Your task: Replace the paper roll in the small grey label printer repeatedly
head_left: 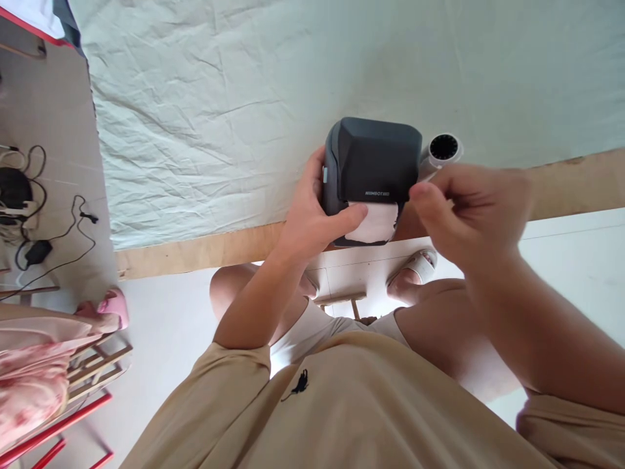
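Observation:
A dark grey box-shaped device (379, 156) with small pale lettering is held upright near the front edge of the cloth-covered table. White paper (375, 223) shows at its near side. My left hand (317, 212) wraps around the device's left side, its thumb resting on the paper. Close to the device's right corner is my right hand (471, 208), fingers curled together; whatever they pinch, if anything, is too small to make out. Just beyond that hand stands a white cylindrical object (456, 156) with a dark round end.
Pale green wrinkled cloth (195, 111) covers the table, whose bare wooden edge (219, 251) runs along the front. Black cables and an adapter (38, 252) lie at the left. A person in pink clothing (29, 384) sits at the lower left on a wooden chair.

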`<move>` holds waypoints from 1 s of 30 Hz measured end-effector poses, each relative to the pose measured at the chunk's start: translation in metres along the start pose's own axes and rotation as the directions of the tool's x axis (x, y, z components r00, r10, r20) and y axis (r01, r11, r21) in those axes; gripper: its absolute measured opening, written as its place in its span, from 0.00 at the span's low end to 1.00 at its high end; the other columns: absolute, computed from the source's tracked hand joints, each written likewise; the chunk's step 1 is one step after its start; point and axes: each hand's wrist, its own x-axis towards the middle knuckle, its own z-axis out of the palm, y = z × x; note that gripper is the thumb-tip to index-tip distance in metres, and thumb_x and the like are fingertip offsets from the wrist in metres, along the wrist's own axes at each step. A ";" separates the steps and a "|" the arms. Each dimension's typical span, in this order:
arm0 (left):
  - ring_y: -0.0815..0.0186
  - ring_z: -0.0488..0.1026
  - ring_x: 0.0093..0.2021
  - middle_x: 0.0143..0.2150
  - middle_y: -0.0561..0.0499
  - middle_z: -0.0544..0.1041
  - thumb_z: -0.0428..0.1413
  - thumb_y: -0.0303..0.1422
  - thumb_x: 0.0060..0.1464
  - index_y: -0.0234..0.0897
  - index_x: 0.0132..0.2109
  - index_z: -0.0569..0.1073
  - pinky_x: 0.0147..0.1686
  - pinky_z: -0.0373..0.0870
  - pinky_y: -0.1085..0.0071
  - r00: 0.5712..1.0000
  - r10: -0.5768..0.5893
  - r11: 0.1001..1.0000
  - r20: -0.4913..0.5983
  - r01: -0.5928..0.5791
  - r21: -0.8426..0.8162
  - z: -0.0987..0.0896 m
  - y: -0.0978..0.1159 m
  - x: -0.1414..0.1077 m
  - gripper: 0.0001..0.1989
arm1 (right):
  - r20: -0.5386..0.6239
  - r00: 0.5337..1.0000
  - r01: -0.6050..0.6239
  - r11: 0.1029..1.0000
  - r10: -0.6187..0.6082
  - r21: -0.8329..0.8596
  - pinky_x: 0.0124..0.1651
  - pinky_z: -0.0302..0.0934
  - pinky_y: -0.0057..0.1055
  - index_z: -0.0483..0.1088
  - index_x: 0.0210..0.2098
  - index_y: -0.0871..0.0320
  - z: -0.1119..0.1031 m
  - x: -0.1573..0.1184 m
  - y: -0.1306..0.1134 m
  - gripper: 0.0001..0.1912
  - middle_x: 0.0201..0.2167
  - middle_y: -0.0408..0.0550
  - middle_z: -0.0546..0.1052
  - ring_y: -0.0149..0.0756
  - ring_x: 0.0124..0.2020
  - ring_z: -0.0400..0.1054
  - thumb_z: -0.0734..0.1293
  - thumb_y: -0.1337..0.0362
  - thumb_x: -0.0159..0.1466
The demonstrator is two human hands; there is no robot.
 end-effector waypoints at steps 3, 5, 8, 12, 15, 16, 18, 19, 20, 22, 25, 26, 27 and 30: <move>0.45 0.78 0.60 0.53 0.45 0.80 0.71 0.53 0.46 0.45 0.54 0.73 0.53 0.79 0.55 0.997 -0.019 0.997 -0.078 0.013 -0.083 0.009 0.005 -0.002 0.32 | 0.065 0.996 -0.063 0.997 0.060 0.047 0.17 0.43 0.26 0.59 0.16 0.59 0.007 0.000 0.004 0.32 0.11 0.39 0.59 0.22 0.15 0.53 0.69 0.47 0.68; 0.45 0.78 0.59 0.50 0.45 0.82 0.69 0.58 0.46 0.47 0.50 0.75 0.52 0.80 0.53 0.996 -0.046 0.995 -0.073 0.040 -0.093 0.013 0.008 -0.002 0.31 | 0.121 0.985 -0.132 0.988 0.122 0.076 0.17 0.45 0.25 0.59 0.15 0.59 0.007 0.001 0.008 0.32 0.12 0.40 0.60 0.23 0.15 0.56 0.71 0.48 0.66; 0.44 0.78 0.59 0.49 0.47 0.83 0.70 0.60 0.41 0.50 0.49 0.76 0.52 0.80 0.52 0.996 -0.084 0.994 0.013 0.085 -0.075 0.012 0.011 0.000 0.33 | 0.178 0.967 -0.201 0.974 0.181 0.103 0.17 0.45 0.25 0.60 0.15 0.59 0.006 0.001 0.014 0.30 0.13 0.40 0.61 0.23 0.16 0.56 0.73 0.51 0.65; 0.44 0.77 0.59 0.47 0.46 0.83 0.68 0.62 0.43 0.48 0.50 0.75 0.50 0.80 0.53 0.995 -0.092 0.994 -0.040 0.089 -0.066 0.013 0.011 -0.001 0.34 | 0.201 0.956 -0.232 0.970 0.212 0.080 0.18 0.45 0.27 0.58 0.16 0.58 0.006 0.003 0.017 0.29 0.14 0.39 0.60 0.23 0.17 0.54 0.74 0.54 0.64; 0.43 0.78 0.57 0.44 0.45 0.82 0.69 0.61 0.43 0.46 0.49 0.75 0.49 0.79 0.52 0.997 -0.077 0.993 -0.028 0.074 -0.096 0.015 0.010 -0.001 0.33 | 0.211 0.953 -0.236 0.970 0.218 0.063 0.18 0.43 0.27 0.55 0.16 0.58 0.006 0.006 0.014 0.30 0.14 0.39 0.58 0.22 0.17 0.53 0.74 0.56 0.64; 0.44 0.79 0.56 0.42 0.45 0.81 0.69 0.59 0.45 0.46 0.48 0.74 0.47 0.80 0.52 0.997 -0.077 0.992 -0.028 0.074 -0.106 0.015 0.009 0.000 0.31 | 0.212 0.952 -0.237 0.970 0.219 0.061 0.18 0.43 0.27 0.55 0.16 0.59 0.006 0.007 0.013 0.30 0.13 0.39 0.57 0.22 0.16 0.53 0.74 0.56 0.64; 0.46 0.81 0.52 0.39 0.47 0.80 0.68 0.57 0.48 0.44 0.48 0.74 0.44 0.80 0.53 0.996 -0.087 0.990 -0.035 0.082 -0.117 0.014 0.009 0.003 0.28 | 0.214 0.949 -0.249 0.967 0.231 0.060 0.19 0.43 0.27 0.55 0.16 0.59 0.006 0.008 0.010 0.29 0.14 0.39 0.58 0.22 0.17 0.53 0.73 0.57 0.64; 0.46 0.81 0.52 0.39 0.48 0.79 0.68 0.56 0.48 0.44 0.47 0.74 0.44 0.81 0.53 0.995 -0.098 0.989 -0.034 0.094 -0.117 0.013 0.009 0.004 0.28 | 0.214 0.948 -0.255 0.965 0.237 0.059 0.19 0.43 0.27 0.55 0.16 0.59 0.005 0.008 0.009 0.29 0.14 0.39 0.58 0.22 0.17 0.53 0.73 0.58 0.64; 0.45 0.81 0.53 0.39 0.47 0.79 0.69 0.57 0.47 0.44 0.47 0.74 0.46 0.82 0.52 0.993 -0.114 0.987 -0.028 0.110 -0.116 0.012 0.009 0.005 0.28 | 0.214 0.946 -0.260 0.964 0.242 0.057 0.19 0.43 0.27 0.56 0.16 0.59 0.006 0.007 0.009 0.28 0.14 0.39 0.59 0.22 0.17 0.54 0.73 0.58 0.64; 0.42 0.78 0.60 0.40 0.46 0.81 0.71 0.58 0.43 0.46 0.46 0.75 0.54 0.82 0.51 0.989 -0.144 0.983 -0.016 0.141 -0.113 0.010 0.010 0.006 0.30 | 0.216 0.946 -0.258 0.965 0.241 0.056 0.20 0.44 0.27 0.57 0.16 0.59 0.006 0.006 0.009 0.28 0.14 0.40 0.59 0.22 0.18 0.54 0.72 0.58 0.65; 0.41 0.75 0.66 0.43 0.46 0.83 0.73 0.54 0.41 0.49 0.45 0.76 0.58 0.81 0.51 0.987 -0.158 0.980 -0.028 0.153 -0.130 0.012 0.014 0.005 0.28 | 0.208 0.951 -0.246 0.967 0.227 0.068 0.22 0.44 0.28 0.57 0.17 0.59 0.008 0.004 0.012 0.28 0.15 0.40 0.59 0.22 0.19 0.54 0.72 0.55 0.65; 0.41 0.76 0.65 0.44 0.46 0.83 0.73 0.53 0.42 0.48 0.46 0.76 0.57 0.82 0.52 0.988 -0.155 0.978 -0.026 0.149 -0.146 0.014 0.015 0.003 0.27 | 0.205 0.953 -0.242 0.968 0.223 0.074 0.22 0.43 0.28 0.57 0.17 0.59 0.008 0.004 0.014 0.29 0.15 0.40 0.58 0.22 0.19 0.54 0.72 0.54 0.65; 0.43 0.77 0.64 0.44 0.46 0.83 0.71 0.53 0.46 0.47 0.46 0.76 0.56 0.83 0.53 0.988 -0.151 0.974 -0.031 0.143 -0.177 0.017 0.016 0.002 0.25 | 0.202 0.955 -0.238 0.968 0.219 0.077 0.22 0.43 0.28 0.57 0.17 0.59 0.008 0.003 0.015 0.30 0.15 0.40 0.58 0.22 0.19 0.54 0.72 0.52 0.66; 0.50 0.80 0.61 0.41 0.46 0.84 0.58 0.56 0.61 0.41 0.41 0.76 0.57 0.83 0.55 0.987 -0.147 0.946 -0.072 0.119 -0.300 0.026 0.017 0.001 0.21 | 0.195 0.959 -0.221 0.973 0.204 0.069 0.21 0.42 0.28 0.56 0.17 0.59 0.007 0.003 0.017 0.32 0.14 0.40 0.57 0.22 0.18 0.54 0.70 0.46 0.67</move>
